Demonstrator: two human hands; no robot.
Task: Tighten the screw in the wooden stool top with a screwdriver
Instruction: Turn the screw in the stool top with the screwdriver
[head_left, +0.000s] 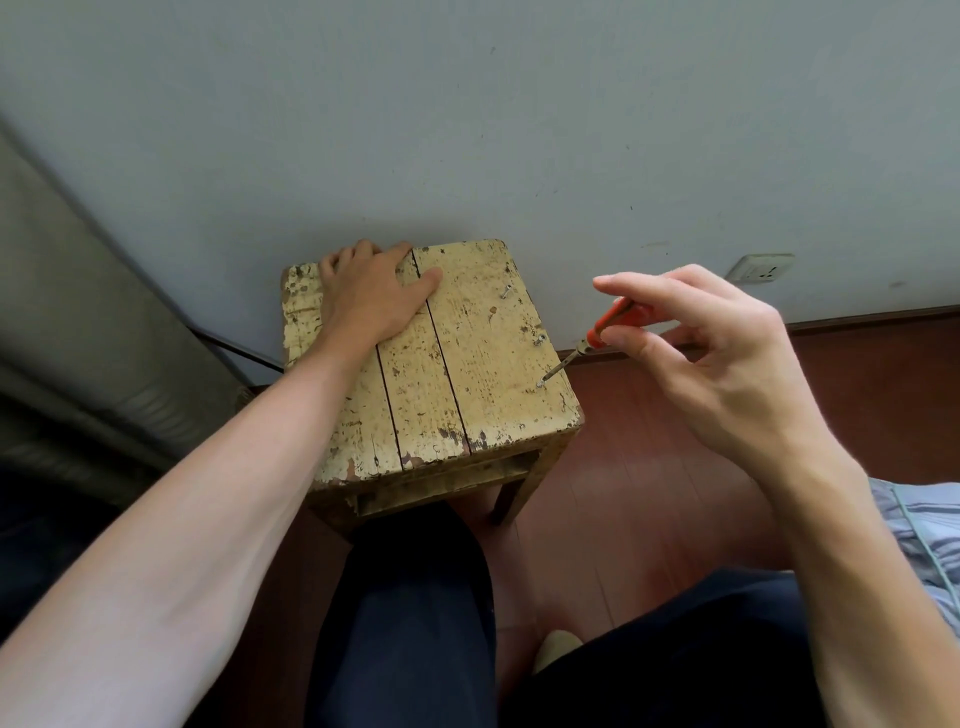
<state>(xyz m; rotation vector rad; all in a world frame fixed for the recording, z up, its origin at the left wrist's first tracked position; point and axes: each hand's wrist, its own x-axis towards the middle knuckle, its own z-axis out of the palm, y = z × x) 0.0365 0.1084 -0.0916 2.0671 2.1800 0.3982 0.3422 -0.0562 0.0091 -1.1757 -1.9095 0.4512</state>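
- One wooden stool top (483, 332): three planks were counted, parted by two dark gaps. Its pale yellow paint was chipped and flaked, and its corners were rounded.
- Three screws were counted along the 3 o'clock edge of the top. The task's screw (540, 385), small and metallic, was found at about 4 o'clock. A middle screw (541, 341) and a far screw (507, 291) were noted toward 2 o'clock, both standing proud of the wood.
- One screwdriver (608, 325): orange handle, thin metal shaft, held tilted, tip set on the screw.
- Right hand (727, 364): the handle was pinched between thumb and fingertips.
- Left hand (371, 291): laid flat with fingers spread, at 11 o'clock on the top.
- One white wall socket (759, 268) was recorded above a red-brown floor (649, 467).
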